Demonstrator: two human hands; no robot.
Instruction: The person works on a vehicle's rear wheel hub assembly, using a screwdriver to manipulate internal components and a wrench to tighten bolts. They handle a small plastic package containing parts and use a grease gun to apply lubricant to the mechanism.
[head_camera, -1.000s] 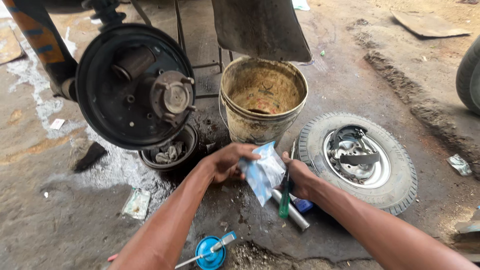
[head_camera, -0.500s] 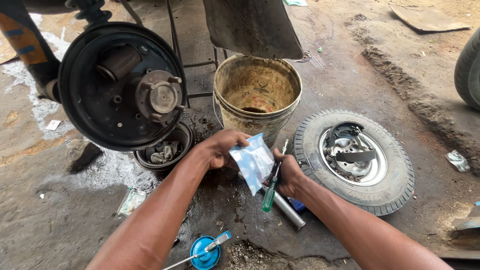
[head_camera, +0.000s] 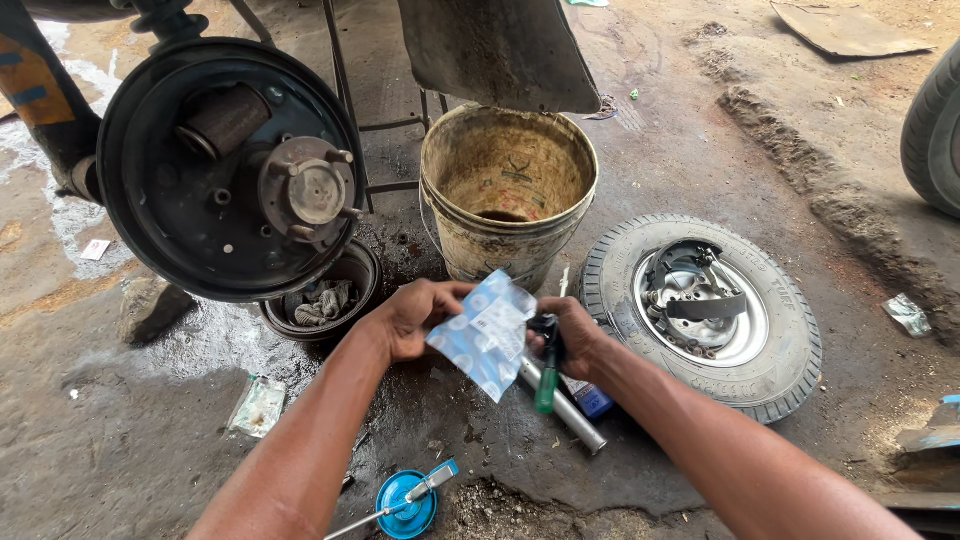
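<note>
Head view, left hand (head_camera: 408, 318) and right hand (head_camera: 566, 338) gripping plastic packet (head_camera: 487, 334), contents unclear

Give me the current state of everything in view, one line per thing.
Left hand: gripping the plastic packet.
Right hand: holding the packet's other edge plus a green-handled screwdriver.
Plastic packet: held up between both hands.
Bucket: upright, dirty.
Wheel: flat on ground.
Brake hub: exposed, wheel off.
Metal tube: lying on ground.

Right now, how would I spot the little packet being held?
Find the dirty bucket beside the tyre lying flat. Just in front of it, the left hand and right hand hold a packet: the only pale blue-and-white plastic pouch there.
</note>
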